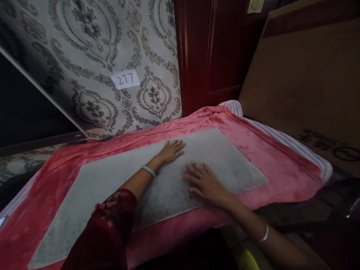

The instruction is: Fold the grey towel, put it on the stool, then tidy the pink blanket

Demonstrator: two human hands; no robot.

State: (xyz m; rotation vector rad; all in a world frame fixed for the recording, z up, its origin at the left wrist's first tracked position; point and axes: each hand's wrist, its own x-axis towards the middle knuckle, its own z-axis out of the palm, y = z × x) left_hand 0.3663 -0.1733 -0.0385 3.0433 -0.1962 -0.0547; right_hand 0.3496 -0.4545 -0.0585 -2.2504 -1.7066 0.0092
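Note:
A grey rectangular mat (118, 195) lies flat on a pink fleece blanket (281, 165) that covers a table. My left hand (171, 150) rests palm down on the mat near its far edge, fingers stretched out. My right hand (205, 183) lies flat on the mat closer to me, fingers spread and pointing left. Neither hand holds anything. Each wrist wears a silver bangle. A dark red lace sleeve (109, 228) covers my left upper arm.
A patterned wallpaper wall (92, 56) carries a white label reading 277 (125, 79). A dark red wooden door (210, 52) stands behind the table. A large brown cardboard box (309, 75) leans at the right. A striped cloth edge (281, 138) shows under the blanket.

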